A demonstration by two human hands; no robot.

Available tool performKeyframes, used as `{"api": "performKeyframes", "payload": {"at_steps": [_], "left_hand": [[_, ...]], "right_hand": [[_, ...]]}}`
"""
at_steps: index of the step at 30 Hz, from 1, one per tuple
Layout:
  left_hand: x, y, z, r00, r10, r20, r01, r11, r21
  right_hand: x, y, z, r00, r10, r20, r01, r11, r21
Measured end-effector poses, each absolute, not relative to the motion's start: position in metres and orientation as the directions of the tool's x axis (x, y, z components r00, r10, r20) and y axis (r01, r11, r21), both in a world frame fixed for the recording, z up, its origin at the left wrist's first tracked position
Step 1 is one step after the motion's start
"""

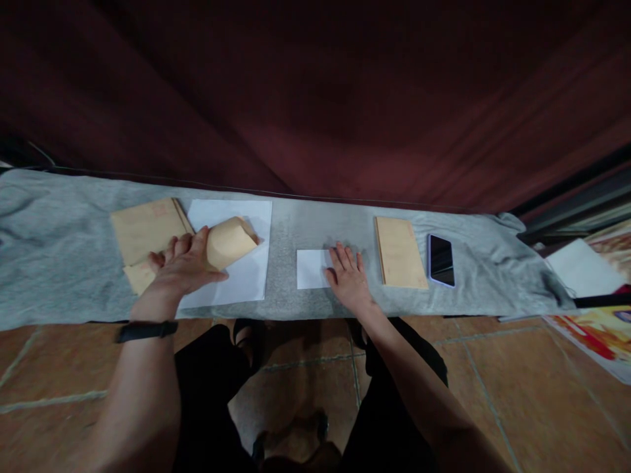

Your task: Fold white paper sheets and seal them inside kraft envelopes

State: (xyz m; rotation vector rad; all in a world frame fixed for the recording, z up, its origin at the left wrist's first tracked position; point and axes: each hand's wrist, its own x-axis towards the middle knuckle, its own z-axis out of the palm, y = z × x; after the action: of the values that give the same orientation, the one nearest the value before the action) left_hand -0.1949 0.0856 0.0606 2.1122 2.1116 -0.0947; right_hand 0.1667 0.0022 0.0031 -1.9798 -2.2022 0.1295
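Note:
My left hand (185,266) grips a tan envelope (231,242), lifting and curling it over a white sheet of paper (246,272). Just left of that hand lies a stack of tan envelopes (142,230) on the grey cloth (59,263). My right hand (348,274) lies flat with fingers stretched out, pressing the right part of a small folded white paper (309,268). A black band is on my left wrist.
Right of my right hand lie another tan envelope stack (399,253) and a dark phone (440,260). A dark red curtain (320,98) hangs behind the cloth-covered surface. Coloured papers (599,328) lie at the far right. Tiled floor and my legs show below.

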Motion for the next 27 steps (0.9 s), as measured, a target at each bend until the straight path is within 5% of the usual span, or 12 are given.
{"api": "performKeyframes", "payload": {"at_steps": [7, 12, 16, 27], "left_hand": [[-0.188, 0.082, 0.061, -0.014, 0.981, -0.192, 0.991, 0.04, 0.131], [-0.1, 0.055, 0.045, 0.338, 0.937, 0.088, 0.887, -0.348, 0.303], [-0.031, 0.021, 0.017, 0.619, 0.782, 0.077, 0.722, -0.605, 0.336], [-0.022, 0.003, -0.002, 0.546, 0.836, 0.063, 0.804, -0.543, 0.242]], "right_hand": [[0.146, -0.006, 0.0, -0.237, 0.97, 0.063, 0.944, 0.245, -0.222], [0.145, -0.006, -0.003, -0.211, 0.975, 0.068, 0.951, 0.221, -0.216], [0.149, -0.005, -0.004, -0.233, 0.971, 0.046, 0.95, 0.237, -0.204], [0.169, -0.01, -0.007, -0.112, 0.993, 0.042, 0.974, 0.118, -0.196]]}}
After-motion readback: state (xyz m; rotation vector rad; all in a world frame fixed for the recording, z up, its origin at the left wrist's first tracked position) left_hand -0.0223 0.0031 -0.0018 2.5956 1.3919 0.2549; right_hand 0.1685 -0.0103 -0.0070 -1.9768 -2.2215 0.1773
